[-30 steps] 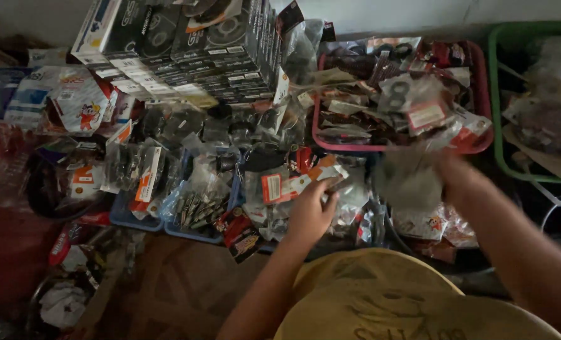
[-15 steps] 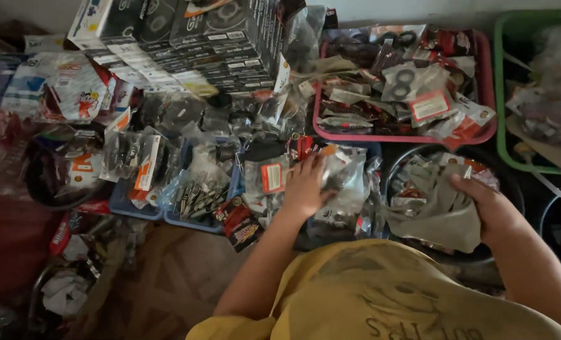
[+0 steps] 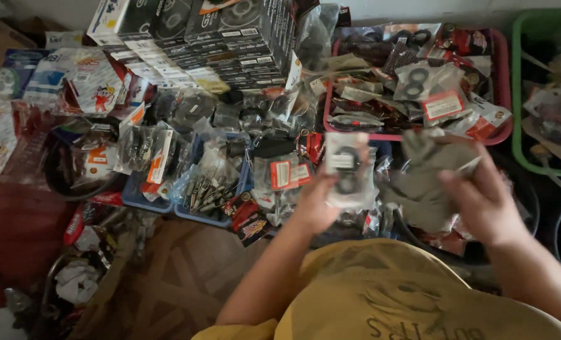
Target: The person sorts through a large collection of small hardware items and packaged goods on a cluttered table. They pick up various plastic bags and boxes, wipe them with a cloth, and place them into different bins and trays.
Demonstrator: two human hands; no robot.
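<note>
Hands have risen since half a second ago: the left hand (image 3: 315, 204), which then lay down among the packets, now holds a clear packet with dark rings (image 3: 348, 171) up in front of the pile, fingers closed on its lower edge. The right hand (image 3: 482, 201) has lifted off the dark round tub and now pinches a crumpled grey plastic bag (image 3: 428, 179), thumb on top; the two packets sit just beside each other, over the gap between the blue tray and the red basket.

A stack of black boxes (image 3: 211, 38) with white label strips stands at the far edge of the heap, left of the middle. The red basket (image 3: 504, 82) to its right holds clear bags with red-and-white labels and dark rings. A green basket (image 3: 518, 94) touches the right edge of the view. The blue tray (image 3: 148, 203) on the left carries clear packets with orange cards and a bunch of small metal parts. Red-and-white printed packets (image 3: 98, 82) lie at the far left. A small black-and-red packet (image 3: 250, 221) hangs off the tray's near edge, above the brown floor (image 3: 180, 271).
</note>
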